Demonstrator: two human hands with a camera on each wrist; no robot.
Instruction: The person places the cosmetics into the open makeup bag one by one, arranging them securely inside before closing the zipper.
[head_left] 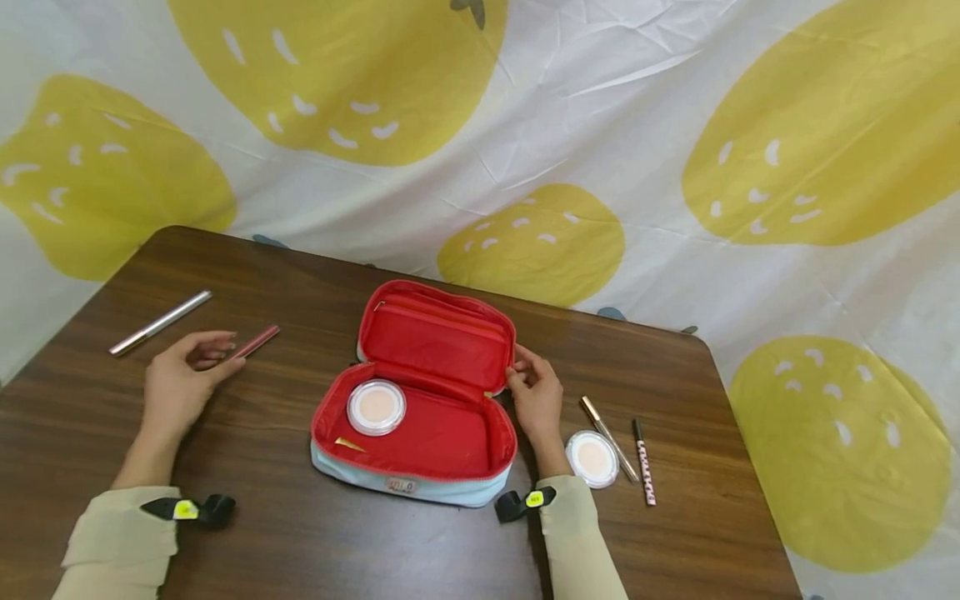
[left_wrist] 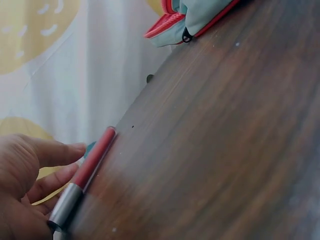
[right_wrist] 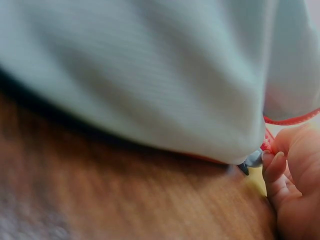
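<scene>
A red-lined, pale blue cosmetic pouch [head_left: 420, 392] lies open mid-table, its lid propped up. Inside it sits a round powder compact [head_left: 376, 407]. My left hand [head_left: 183, 375] pinches a pink lip gloss tube [head_left: 251, 343] with a silver cap; in the left wrist view the lip gloss tube [left_wrist: 87, 175] lies against the wood with my fingers [left_wrist: 47, 165] round its capped end. My right hand [head_left: 534, 392] grips the pouch's right edge at the hinge. Up close, its fingertips [right_wrist: 274, 165] pinch the red zip edge beside the pale blue pouch wall [right_wrist: 150, 75].
A long silver tube [head_left: 161, 322] lies at the far left. To the right of the pouch lie a second compact [head_left: 592, 457], a slim gold-capped stick [head_left: 608, 438] and a dark pencil [head_left: 643, 460]. The brown table [head_left: 300, 542] is backed by a yellow-patterned cloth [head_left: 600, 125].
</scene>
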